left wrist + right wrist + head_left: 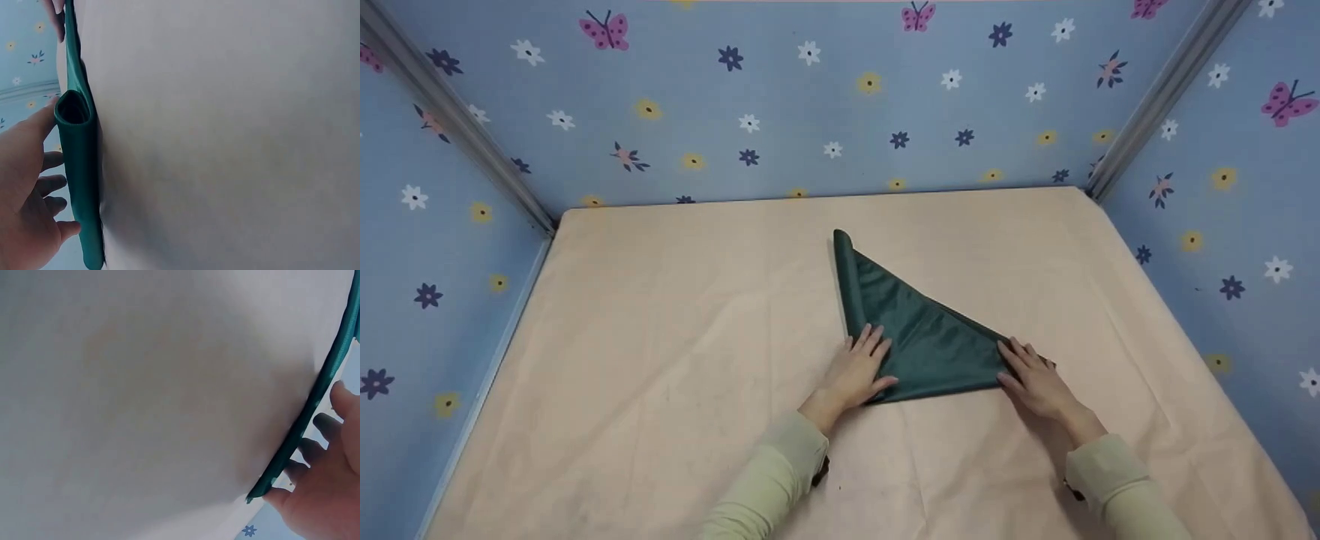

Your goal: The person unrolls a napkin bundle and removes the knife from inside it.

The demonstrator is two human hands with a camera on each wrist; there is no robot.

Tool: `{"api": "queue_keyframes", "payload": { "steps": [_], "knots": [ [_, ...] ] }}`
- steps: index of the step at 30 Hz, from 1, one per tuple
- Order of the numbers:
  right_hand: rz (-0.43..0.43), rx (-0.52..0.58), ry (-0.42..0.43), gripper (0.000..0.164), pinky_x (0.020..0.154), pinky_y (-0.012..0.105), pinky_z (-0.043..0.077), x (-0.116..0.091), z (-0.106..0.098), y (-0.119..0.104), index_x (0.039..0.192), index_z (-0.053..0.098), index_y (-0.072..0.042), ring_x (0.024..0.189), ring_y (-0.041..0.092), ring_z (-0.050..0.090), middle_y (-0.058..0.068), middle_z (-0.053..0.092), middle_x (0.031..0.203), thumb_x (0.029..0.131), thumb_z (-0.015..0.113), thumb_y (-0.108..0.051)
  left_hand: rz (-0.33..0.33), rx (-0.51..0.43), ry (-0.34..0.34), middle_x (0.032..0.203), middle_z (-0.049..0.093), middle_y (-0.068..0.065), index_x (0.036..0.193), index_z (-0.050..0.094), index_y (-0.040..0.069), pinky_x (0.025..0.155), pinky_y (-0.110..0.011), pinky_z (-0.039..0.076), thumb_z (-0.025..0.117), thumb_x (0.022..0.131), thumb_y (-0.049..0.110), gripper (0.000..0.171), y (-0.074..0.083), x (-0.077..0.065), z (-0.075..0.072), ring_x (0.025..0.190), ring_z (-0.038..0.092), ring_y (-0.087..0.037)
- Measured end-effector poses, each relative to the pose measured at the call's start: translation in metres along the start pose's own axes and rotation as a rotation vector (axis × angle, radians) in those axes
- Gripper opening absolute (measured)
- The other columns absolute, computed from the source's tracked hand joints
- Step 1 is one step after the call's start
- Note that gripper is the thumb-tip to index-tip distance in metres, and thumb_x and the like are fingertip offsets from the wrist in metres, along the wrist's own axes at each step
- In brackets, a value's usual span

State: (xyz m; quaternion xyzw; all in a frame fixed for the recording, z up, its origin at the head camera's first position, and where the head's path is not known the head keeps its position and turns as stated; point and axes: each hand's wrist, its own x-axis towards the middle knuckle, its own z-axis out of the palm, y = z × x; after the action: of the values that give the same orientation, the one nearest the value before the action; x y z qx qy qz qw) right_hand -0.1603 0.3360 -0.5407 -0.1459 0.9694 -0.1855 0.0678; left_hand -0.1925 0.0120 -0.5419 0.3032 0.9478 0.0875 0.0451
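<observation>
While rolling appears in hand, one dark-green triangular cloth (pixel 930 337), rolled along its left, lies nearer the beige-covered table's (pixel 660 322) right edge, left hand (pixel 855 371) and right hand (pixel 1039 384) touching it, fingers spread, next probably needing an even rightward turn.

Blue walls (pixel 780 97), flower-and-butterfly print; grey corner posts (pixel 1163 97); peach-covered tabletop (pixel 660 315), faintly wrinkled.

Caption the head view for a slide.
Green cloth, partly rolled, on a pale surface; left grip rests on the roll, right grip near the pointed corner.
</observation>
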Motion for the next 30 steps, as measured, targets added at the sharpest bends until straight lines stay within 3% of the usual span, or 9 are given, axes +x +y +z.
{"api": "queue_keyframes", "payload": {
  "steps": [9, 23, 30],
  "knots": [
    [0.015, -0.063, -0.010, 0.062, 0.091, 0.066, 0.013, 0.0006, 0.0033, -0.0002, 0.138, 0.026, 0.001, 0.126, 0.046, 0.015, 0.026, 0.017, 0.141, 0.091, 0.047, -0.034, 0.011, 0.035, -0.022, 0.143, 0.024, -0.012, 0.137, 0.033, 0.010, 0.100, -0.048, 0.022, 0.041, 0.086, 0.055, 0.068, 0.0017, 0.0020, 0.0023, 0.132, 0.015, -0.027],
    [0.066, -0.100, -0.083, 0.066, 0.093, 0.065, 0.007, 0.0000, 0.0047, -0.0017, 0.141, 0.018, -0.002, 0.130, 0.041, 0.007, 0.023, 0.008, 0.144, 0.093, 0.037, -0.043, 0.007, 0.084, -0.061, 0.142, 0.026, -0.012, 0.138, 0.033, 0.012, 0.101, -0.047, 0.022, 0.041, 0.087, 0.054, 0.066, 0.0014, -0.0007, 0.0023, 0.132, 0.014, -0.027],
    [0.066, -0.109, -0.103, 0.066, 0.093, 0.065, 0.007, -0.0005, 0.0062, -0.0022, 0.141, 0.016, -0.002, 0.130, 0.041, 0.005, 0.022, 0.006, 0.145, 0.093, 0.035, -0.044, 0.010, 0.071, -0.044, 0.141, 0.027, -0.013, 0.136, 0.036, 0.011, 0.100, -0.047, 0.023, 0.043, 0.087, 0.053, 0.065, -0.0012, -0.0051, 0.0023, 0.132, 0.016, -0.028]
  ]
}}
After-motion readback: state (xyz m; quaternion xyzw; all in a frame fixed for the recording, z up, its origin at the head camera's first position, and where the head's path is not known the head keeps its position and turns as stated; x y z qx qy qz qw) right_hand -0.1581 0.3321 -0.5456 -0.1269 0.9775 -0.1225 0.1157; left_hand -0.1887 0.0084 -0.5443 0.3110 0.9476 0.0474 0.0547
